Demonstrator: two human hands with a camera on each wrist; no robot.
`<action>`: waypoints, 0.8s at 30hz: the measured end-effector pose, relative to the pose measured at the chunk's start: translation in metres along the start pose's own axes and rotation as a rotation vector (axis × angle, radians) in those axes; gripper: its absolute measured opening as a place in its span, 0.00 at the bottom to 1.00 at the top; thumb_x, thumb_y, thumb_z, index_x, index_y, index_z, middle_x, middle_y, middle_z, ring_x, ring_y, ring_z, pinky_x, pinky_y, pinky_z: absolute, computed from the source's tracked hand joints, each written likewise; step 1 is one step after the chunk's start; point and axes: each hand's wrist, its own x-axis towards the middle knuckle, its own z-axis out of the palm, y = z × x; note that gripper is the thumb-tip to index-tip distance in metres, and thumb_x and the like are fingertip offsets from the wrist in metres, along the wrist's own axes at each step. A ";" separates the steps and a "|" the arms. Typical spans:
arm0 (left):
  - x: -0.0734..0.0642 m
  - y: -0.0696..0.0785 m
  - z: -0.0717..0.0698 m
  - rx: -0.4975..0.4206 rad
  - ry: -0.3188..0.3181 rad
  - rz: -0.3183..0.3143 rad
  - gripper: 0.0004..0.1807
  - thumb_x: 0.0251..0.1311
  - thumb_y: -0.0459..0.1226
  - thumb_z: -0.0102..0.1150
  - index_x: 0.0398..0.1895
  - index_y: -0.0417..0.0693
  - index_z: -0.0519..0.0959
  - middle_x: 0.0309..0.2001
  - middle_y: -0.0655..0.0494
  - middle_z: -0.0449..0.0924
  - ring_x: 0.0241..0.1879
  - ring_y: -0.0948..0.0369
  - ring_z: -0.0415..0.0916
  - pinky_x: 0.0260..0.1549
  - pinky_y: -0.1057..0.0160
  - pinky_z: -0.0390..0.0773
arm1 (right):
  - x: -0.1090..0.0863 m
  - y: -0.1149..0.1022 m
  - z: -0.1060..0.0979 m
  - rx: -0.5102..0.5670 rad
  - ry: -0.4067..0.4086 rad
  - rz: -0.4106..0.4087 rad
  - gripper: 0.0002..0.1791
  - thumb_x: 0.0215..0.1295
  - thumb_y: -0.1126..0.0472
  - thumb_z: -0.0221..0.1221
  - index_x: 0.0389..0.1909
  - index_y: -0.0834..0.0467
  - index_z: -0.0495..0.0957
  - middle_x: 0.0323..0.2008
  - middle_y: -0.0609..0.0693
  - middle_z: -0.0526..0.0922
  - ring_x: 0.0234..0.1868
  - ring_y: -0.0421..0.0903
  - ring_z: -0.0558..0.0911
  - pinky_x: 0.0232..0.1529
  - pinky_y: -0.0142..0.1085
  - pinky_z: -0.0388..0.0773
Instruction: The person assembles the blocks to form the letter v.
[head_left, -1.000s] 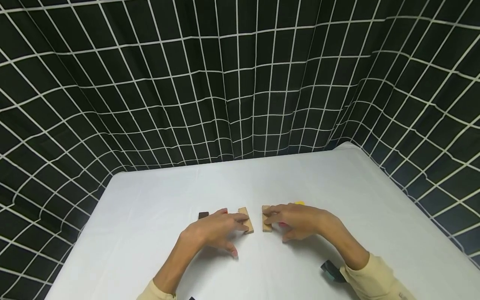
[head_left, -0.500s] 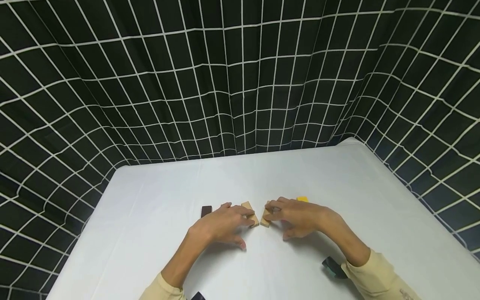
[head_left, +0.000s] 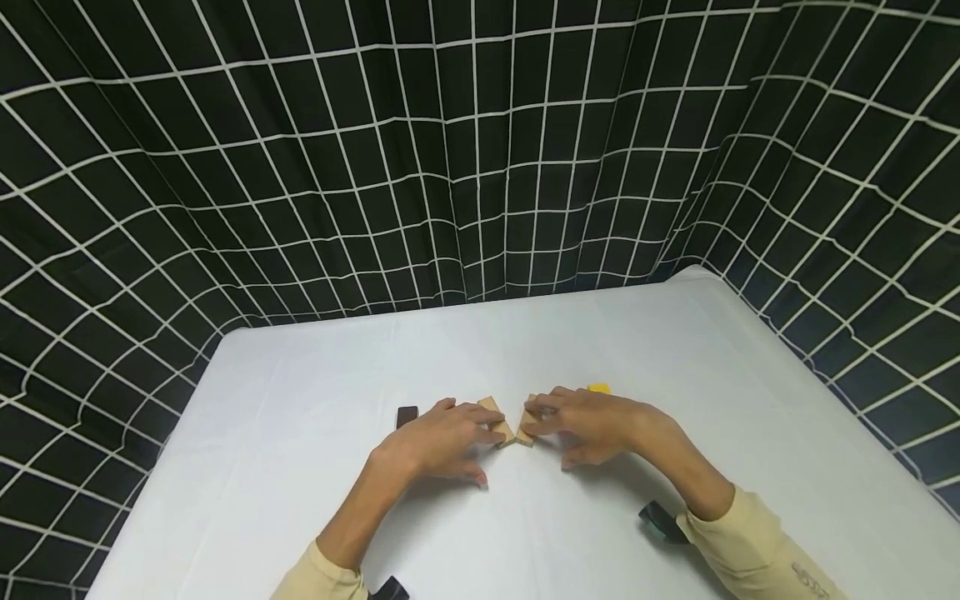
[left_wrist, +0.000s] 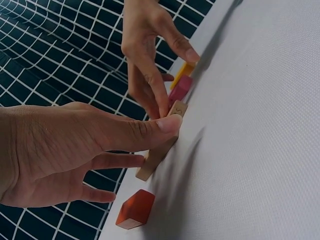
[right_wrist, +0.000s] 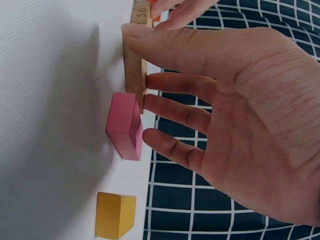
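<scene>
Wooden planks, two of them, stand on edge at the middle of the white bench (head_left: 675, 350), and you hold one in each hand. Left plank (head_left: 495, 420) and right plank (head_left: 526, 430) slant toward each other, near ends touching or almost so, far ends apart; I cannot tell which.

Step in hand, as I judge it: bringing the two planks together end to end or into a V. The next move would call for a small, even push from both sides while keeping each plank upright.

Fingers:
- Your left hand (head_left: 438, 442) pinches its plank: thumb tip (left_wrist: 169, 123) on the near face, other fingers curled behind it, only slightly spread.
- Your right hand (head_left: 596, 425) pinches the other plank: thumb (right_wrist: 150, 37) along the top edge, fingers loosely spread against the far face.

Around them, on the bench:
- Red block (left_wrist: 135, 209) just at 6 o'clock of the left plank in the left wrist view, apart from it.
- Pink block (right_wrist: 125, 125) touching or just beside your right fingers, under the hand.
- Yellow block (head_left: 598, 388) at 1 o'clock of the right hand, near.
- Dark block (head_left: 407, 415) at 9 o'clock of the left hand, near.
</scene>
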 end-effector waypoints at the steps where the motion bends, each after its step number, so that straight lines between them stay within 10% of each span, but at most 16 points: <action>1: 0.000 0.000 0.000 0.004 -0.005 0.000 0.34 0.59 0.60 0.69 0.69 0.65 0.79 0.77 0.62 0.71 0.78 0.57 0.66 0.76 0.41 0.70 | 0.000 0.000 0.000 0.000 -0.004 -0.002 0.38 0.61 0.54 0.74 0.74 0.44 0.74 0.77 0.53 0.70 0.73 0.53 0.73 0.71 0.50 0.77; 24: -0.002 -0.004 0.001 0.024 -0.006 -0.002 0.36 0.61 0.60 0.66 0.72 0.64 0.77 0.78 0.64 0.68 0.79 0.60 0.64 0.75 0.42 0.70 | 0.000 0.002 0.000 -0.047 0.019 -0.048 0.39 0.62 0.58 0.73 0.75 0.45 0.72 0.76 0.54 0.71 0.71 0.55 0.75 0.69 0.48 0.79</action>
